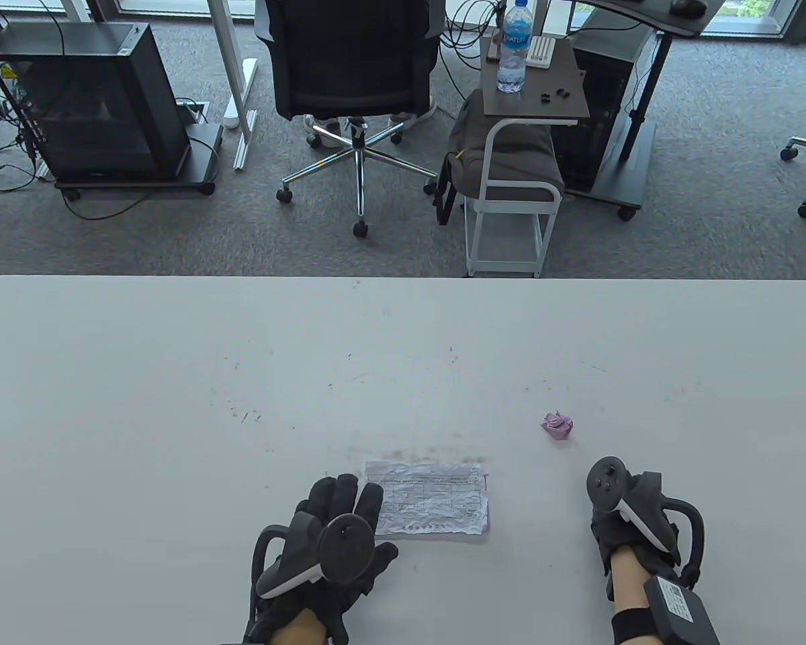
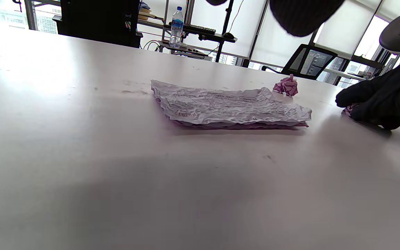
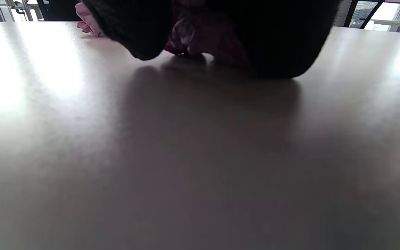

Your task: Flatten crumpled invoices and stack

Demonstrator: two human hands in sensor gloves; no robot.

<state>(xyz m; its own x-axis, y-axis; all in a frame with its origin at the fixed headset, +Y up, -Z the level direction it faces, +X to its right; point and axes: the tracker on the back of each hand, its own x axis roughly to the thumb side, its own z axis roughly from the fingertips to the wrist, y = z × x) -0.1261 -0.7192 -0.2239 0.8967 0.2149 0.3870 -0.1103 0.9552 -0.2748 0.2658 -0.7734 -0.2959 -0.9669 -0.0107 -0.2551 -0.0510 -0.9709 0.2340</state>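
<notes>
A flattened white invoice [image 1: 430, 498] lies wrinkled on a pink sheet near the table's front; it also shows in the left wrist view [image 2: 227, 106]. My left hand [image 1: 349, 510] is open, its fingers stretched out over the stack's left edge. My right hand [image 1: 628, 517] is curled on the table to the right of the stack and grips a crumpled pink invoice [image 3: 200, 40], of which a bit peeks out in the left wrist view [image 2: 348, 109]. A second pink crumpled ball [image 1: 557, 425] lies beyond the right hand, apart from it.
The white table [image 1: 174, 376] carries only small marks. Beyond its far edge stand an office chair [image 1: 352, 60], a side cart with a water bottle [image 1: 514, 47], and a black cabinet [image 1: 94, 101].
</notes>
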